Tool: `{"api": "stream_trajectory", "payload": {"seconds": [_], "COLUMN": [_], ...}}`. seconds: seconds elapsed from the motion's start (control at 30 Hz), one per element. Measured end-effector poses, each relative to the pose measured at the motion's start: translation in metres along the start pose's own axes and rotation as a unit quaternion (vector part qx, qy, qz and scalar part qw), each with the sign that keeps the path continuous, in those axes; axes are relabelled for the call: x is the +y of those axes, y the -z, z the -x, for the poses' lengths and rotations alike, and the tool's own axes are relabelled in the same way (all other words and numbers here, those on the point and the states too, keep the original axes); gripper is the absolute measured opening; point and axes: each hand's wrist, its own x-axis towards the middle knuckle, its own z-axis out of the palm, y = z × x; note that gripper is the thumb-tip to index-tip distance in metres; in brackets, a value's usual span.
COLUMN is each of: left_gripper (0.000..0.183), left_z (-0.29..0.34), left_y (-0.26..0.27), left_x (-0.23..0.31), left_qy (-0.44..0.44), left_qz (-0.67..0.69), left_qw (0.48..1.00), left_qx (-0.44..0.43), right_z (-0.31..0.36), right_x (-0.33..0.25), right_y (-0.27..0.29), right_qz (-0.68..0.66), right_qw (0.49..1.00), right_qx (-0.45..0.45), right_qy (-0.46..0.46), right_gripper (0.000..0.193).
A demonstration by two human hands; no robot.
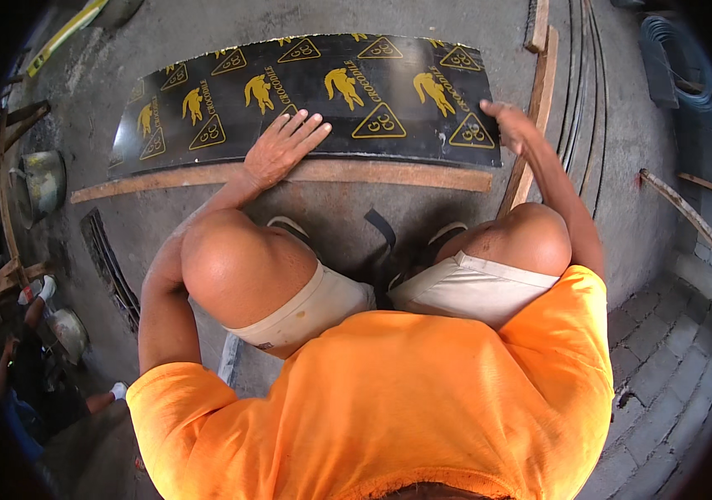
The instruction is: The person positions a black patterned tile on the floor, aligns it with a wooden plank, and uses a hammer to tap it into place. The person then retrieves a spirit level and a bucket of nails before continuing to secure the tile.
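A black sheet panel [231, 137] with yellow printed figures lies on the concrete floor in front of me, its far edge curving in the view. My left hand [283, 150] rests palm down on its near edge, fingers spread, its wrist above a long wooden strip [389, 173] that runs along that edge. At the panel's right edge is my right hand [514, 127], with fingers stretched toward the edge. Part of that hand is turned away, and I see nothing held in it.
Wooden battens [544, 83] and dark rods [587, 100] lie to the right. Coiled wire [681, 67] sits at the far right, near grey paving blocks [664, 400]. A metal pot [42, 185] and dark strips [110, 262] are left. Another person [39, 367] is at lower left.
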Motion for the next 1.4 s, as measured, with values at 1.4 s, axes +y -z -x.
{"api": "stream_trajectory", "payload": {"seconds": [1.4], "left_gripper": [0.056], "left_z": [0.179], "left_y": [-0.062], "left_x": [-0.034], "left_qy": [0.770], "left_qz": [0.533], "left_qw": [0.195], "left_qx": [0.290], "right_z": [-0.012], "right_x": [0.176], "right_y": [-0.014], "right_qz": [0.114], "right_qw": [0.926], "right_qx": [0.358], "right_qy": [0.038], "right_gripper": [0.049]}}
